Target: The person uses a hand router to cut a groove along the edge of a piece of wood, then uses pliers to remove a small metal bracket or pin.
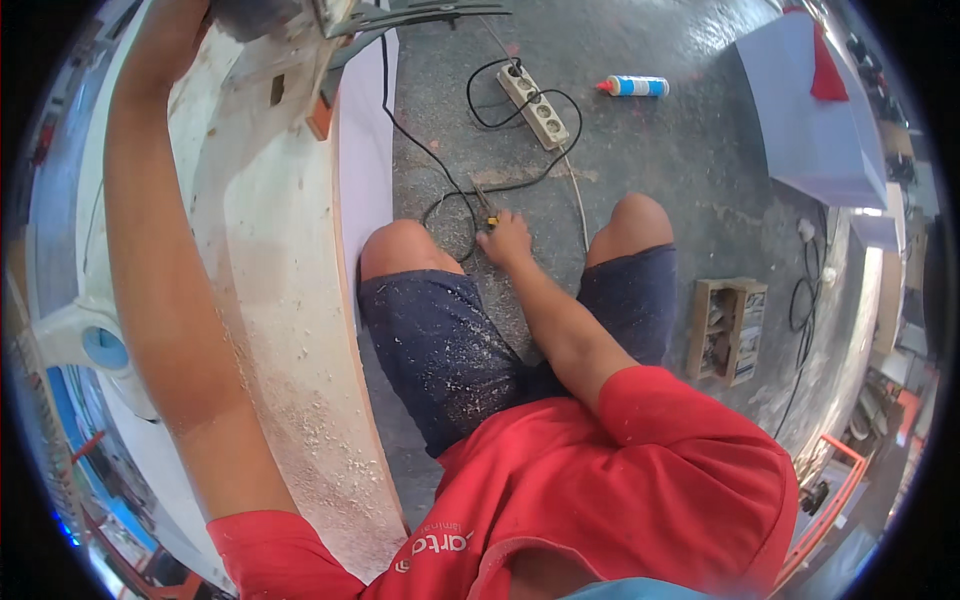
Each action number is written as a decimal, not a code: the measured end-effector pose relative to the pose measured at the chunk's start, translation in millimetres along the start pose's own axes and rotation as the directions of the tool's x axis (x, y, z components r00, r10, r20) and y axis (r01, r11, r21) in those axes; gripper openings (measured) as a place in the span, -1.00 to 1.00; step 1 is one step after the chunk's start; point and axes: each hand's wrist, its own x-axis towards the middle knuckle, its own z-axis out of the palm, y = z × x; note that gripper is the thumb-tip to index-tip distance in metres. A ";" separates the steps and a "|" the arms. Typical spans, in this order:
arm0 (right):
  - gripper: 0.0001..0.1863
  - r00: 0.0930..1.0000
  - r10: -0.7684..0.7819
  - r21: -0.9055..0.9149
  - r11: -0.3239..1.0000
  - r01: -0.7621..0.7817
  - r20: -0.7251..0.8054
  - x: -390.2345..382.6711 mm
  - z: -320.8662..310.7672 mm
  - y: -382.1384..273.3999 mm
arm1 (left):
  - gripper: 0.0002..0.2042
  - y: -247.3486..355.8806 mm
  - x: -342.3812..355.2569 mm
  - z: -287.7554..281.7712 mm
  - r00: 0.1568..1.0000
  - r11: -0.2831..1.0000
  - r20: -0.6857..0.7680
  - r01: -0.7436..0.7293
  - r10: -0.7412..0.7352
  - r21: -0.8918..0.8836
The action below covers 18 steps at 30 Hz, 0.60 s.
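My left arm stretches along a pale wooden board (pixel 285 330) strewn with wood shavings. At the upper left edge, my left hand (pixel 180 40) is beside a blurred grey machine (pixel 255 15), its fingers mostly cut off by the picture's edge. Whether it grips the machine cannot be seen. Low between my knees, my right hand (pixel 508 240) is closed around a small yellow-and-black hand tool (pixel 491 219). A slim metal shaft, like a screwdriver's, points away from the fingers toward the floor. A black cable (pixel 440 160) loops close by.
Ahead on the grey floor lies a white power strip (pixel 533 105) with a plug in it. A white-and-blue tube with a red tip (pixel 635 87) lies to its right. A divided wooden box (pixel 727 330) is beside my right thigh. A white panel box (pixel 810 120) stands at the far right.
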 end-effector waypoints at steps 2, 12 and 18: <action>-0.24 0.965 -0.141 -0.023 0.990 0.139 -0.219 -20.2 23.6 19.5 | -0.53 -3.1 12.1 -1.1 0.994 0.989 -0.018 0.104 -0.107 -0.101; -0.57 0.931 0.357 0.613 0.721 -0.325 0.073 34.1 -31.5 -3.9 | -0.40 -24.5 94.3 -26.7 0.875 0.891 0.220 0.451 -0.432 -0.044; -0.77 0.961 -0.211 0.983 0.019 0.185 -0.177 12.5 -187.3 -96.4 | -0.29 -49.2 112.7 -23.1 0.811 0.838 0.267 0.545 -0.520 -0.024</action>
